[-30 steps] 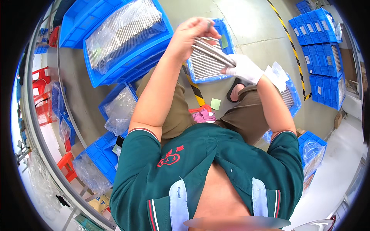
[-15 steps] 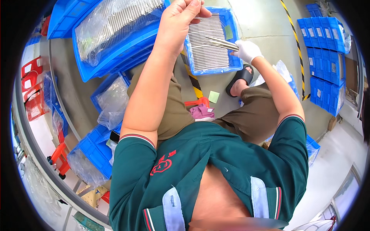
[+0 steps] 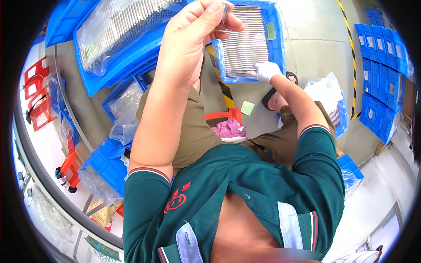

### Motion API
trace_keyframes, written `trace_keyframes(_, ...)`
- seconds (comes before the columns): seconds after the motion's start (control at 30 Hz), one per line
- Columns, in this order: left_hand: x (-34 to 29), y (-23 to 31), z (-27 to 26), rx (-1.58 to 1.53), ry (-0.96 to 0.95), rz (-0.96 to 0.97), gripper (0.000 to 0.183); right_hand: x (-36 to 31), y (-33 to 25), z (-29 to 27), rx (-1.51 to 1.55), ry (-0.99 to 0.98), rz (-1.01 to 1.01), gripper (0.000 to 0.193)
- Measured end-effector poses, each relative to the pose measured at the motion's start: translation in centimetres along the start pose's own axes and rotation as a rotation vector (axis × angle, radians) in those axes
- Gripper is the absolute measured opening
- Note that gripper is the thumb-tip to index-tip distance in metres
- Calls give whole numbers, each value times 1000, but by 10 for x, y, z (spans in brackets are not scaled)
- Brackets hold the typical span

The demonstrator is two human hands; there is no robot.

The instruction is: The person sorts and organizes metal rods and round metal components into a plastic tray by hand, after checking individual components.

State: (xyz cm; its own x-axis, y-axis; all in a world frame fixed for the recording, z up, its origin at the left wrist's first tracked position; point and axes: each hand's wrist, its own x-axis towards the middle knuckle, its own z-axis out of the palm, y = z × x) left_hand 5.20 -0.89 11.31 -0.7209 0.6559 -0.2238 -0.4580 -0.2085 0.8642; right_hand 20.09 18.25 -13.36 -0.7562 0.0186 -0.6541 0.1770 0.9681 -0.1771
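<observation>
My bare left hand [image 3: 197, 22] is raised near the top of the view, left of a blue crate of metal rods. Its thumb and fingers close on a shiny metal piece [image 3: 225, 13], mostly hidden by the fingers. A white glove covers my right hand [image 3: 265, 72], which is down at the crate's near right corner. Its fingertips pinch at the ends of the nearest thin metal rods; how many they hold is hidden. Rows of these metal rods [image 3: 243, 41] lie side by side in the plastic-lined blue crate [image 3: 277, 48].
At the upper left, a larger blue crate [image 3: 83, 72] holds more rods under clear plastic. Stacked blue crates [image 3: 379, 83] stand at the right. A crate with white plastic [image 3: 326, 90] sits beside my leg. Between my feet are a green paper [image 3: 247, 108] and purple cloth [image 3: 230, 128].
My right hand has lowered the several rods it held in the air to the crate's near end. My left hand has shifted left, and the view has moved slightly.
</observation>
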Motion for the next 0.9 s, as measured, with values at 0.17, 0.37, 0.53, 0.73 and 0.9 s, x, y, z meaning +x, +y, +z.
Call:
trace_keyframes(0.17, 13, -23, -8, -119, -367, 253, 29, 23, 8, 46, 76, 85, -38, 49)
trace_keyframes(0.37, -1, -12, -2, 100, -22, -29, 29, 30, 10, 51, 52, 262, -176, 29)
trace_keyframes(0.53, 0, -10, -2, 114, -24, -46, 29, 38, 9, 50, -55, 403, -263, 23)
trace_keyframes(0.73, -1, -13, -4, 140, -44, -55, 33, 52, 2, 52, -59, 419, -214, 10)
trace_keyframes(0.9, -3, -11, -6, 141, -49, -54, 34, 57, -6, 50, -106, 450, -271, 12)
